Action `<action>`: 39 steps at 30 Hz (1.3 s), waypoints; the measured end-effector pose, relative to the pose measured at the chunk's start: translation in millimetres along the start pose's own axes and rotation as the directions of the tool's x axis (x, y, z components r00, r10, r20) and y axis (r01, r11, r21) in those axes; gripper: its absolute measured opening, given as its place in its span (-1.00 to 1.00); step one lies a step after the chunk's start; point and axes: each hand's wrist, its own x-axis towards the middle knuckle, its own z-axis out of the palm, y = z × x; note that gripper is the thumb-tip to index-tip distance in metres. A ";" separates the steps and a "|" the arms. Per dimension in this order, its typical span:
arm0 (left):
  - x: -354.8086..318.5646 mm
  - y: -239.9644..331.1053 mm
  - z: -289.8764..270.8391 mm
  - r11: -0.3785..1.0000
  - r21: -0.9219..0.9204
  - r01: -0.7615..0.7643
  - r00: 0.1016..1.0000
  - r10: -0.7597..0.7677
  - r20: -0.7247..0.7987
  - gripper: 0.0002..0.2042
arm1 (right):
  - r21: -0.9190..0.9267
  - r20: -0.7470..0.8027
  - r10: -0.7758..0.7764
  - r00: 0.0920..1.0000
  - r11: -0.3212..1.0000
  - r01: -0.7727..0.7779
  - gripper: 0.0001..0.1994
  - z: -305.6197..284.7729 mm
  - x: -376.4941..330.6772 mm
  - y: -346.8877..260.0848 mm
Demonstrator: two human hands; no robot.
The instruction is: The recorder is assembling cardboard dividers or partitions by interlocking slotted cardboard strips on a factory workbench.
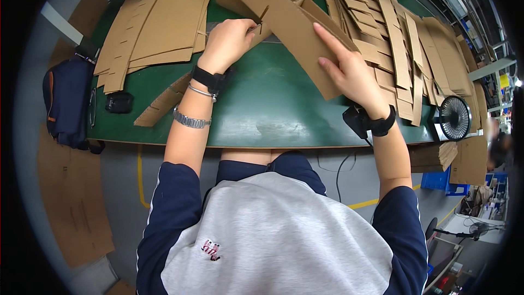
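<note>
The left hand [232, 41] reached out over the green table [262, 109], knuckles up and fingers curled down, pinching the near edge of a slotted cardboard strip [289, 22] where a second, shorter cardboard piece [261, 28] met it at a slot. A black wrist strap, a thin bangle and a metal watch band sat along that forearm. The right hand [349, 71] lay further to the right, palm down and mostly open, its fingers stretched flat on top of the strip and the thumb tucked toward its near edge, pressing rather than gripping. A black wrist strap with a small black device sat on that wrist.

The strip was long, brown and flat, running from the far left of the table down toward the near right, with narrow slots cut into its edges; its right end stuck out past the right hand. It lay near the middle of the table, raised a little on the left side.

On the far left lay a stack of flat cardboard sheets [153, 27], with a loose strip [164, 101] nearer. A heap of cut strips [398, 49] filled the far right. A small black fan [454, 117] stood at the right edge, a small black object [119, 102] at the near left, and a dark blue bag [68, 104] hung off the left side
</note>
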 end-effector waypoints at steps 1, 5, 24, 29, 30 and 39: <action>-0.5 0.1 0.7 1.000 0.004 0.003 1.000 -0.003 0.000 -0.79 | -0.009 0.025 0.013 1.000 1.000 -0.013 -0.35 4.3 1.6 -1.8; -2.3 2.8 0.8 0.999 0.034 0.016 1.000 -0.016 -0.022 -0.79 | -0.180 0.025 0.012 1.000 0.984 -0.008 -0.34 21.3 7.2 -1.7; -6.4 11.9 2.9 0.996 0.058 0.069 0.997 -0.067 -0.027 -0.27 | -0.226 0.144 -0.003 0.990 0.973 0.036 -0.32 10.6 6.3 1.8; -6.7 7.1 7.2 0.997 0.060 -0.041 0.998 0.045 -0.054 -0.23 | -0.332 0.186 -0.001 0.983 0.941 0.064 -0.30 15.7 2.6 11.6; -7.5 8.9 4.0 0.997 0.063 -0.050 0.997 0.054 -0.061 -0.23 | -0.340 0.180 0.011 0.984 0.939 0.051 -0.30 15.1 2.5 11.9; -9.5 8.9 4.3 0.985 0.138 -0.103 0.992 0.112 -0.060 -0.20 | -0.477 0.179 -0.017 0.984 0.873 0.102 -0.24 14.1 0.6 13.4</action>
